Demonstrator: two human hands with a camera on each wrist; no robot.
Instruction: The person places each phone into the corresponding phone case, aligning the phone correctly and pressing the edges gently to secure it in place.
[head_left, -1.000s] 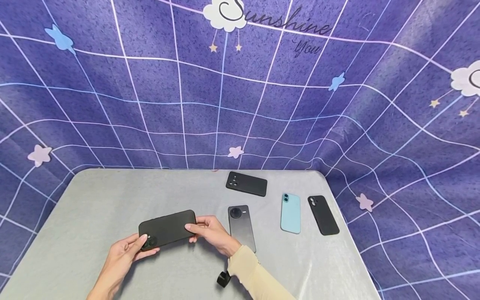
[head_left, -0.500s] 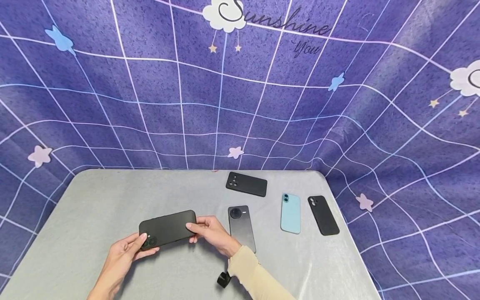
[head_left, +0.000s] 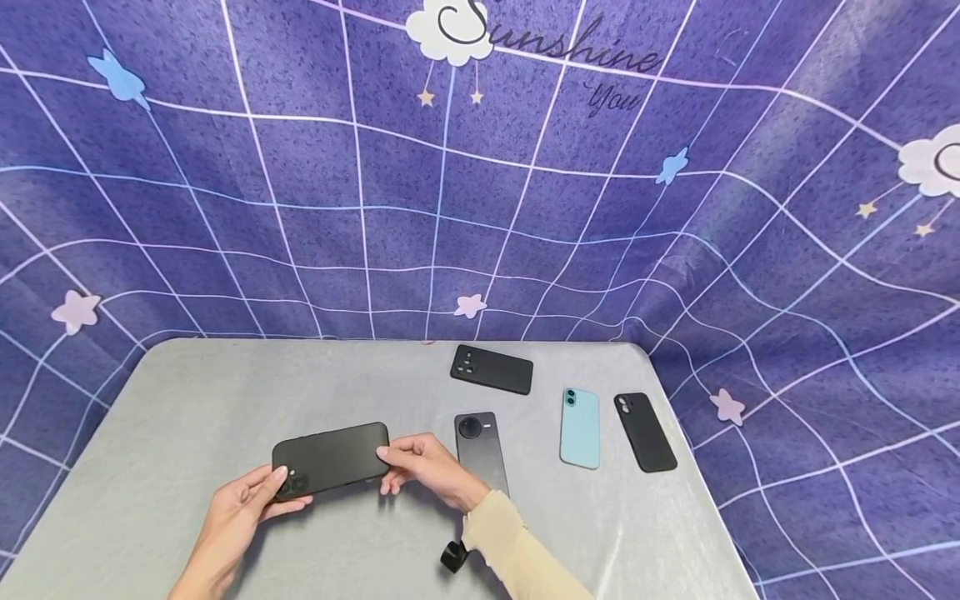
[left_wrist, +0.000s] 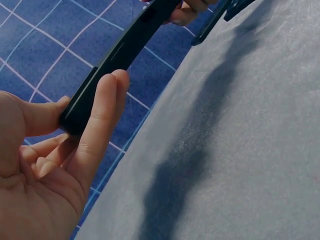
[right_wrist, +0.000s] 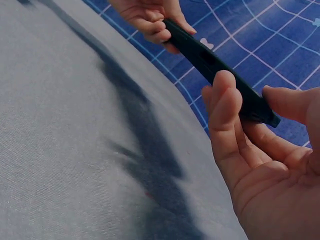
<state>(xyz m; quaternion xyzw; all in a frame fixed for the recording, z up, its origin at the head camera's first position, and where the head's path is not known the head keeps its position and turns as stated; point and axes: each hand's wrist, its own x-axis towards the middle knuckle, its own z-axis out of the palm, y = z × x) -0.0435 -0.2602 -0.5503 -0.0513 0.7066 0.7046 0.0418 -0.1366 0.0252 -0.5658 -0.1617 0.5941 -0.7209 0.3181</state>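
Black phone [head_left: 333,458] is held above the desk [head_left: 187,400], left hand [head_left: 238,510] pinching its camera end and right hand [head_left: 431,468] the opposite end, presumably for balance across its length, while a grey phone [head_left: 482,454] lies lens side up near the right hand.

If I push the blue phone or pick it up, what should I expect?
The blue phone would likely slide rather than roll or tip, since it lies flat on the table. It looks like a rigid slab with straight edges, so it probably won't flex. Its thin profile may make it awkward to pinch up.
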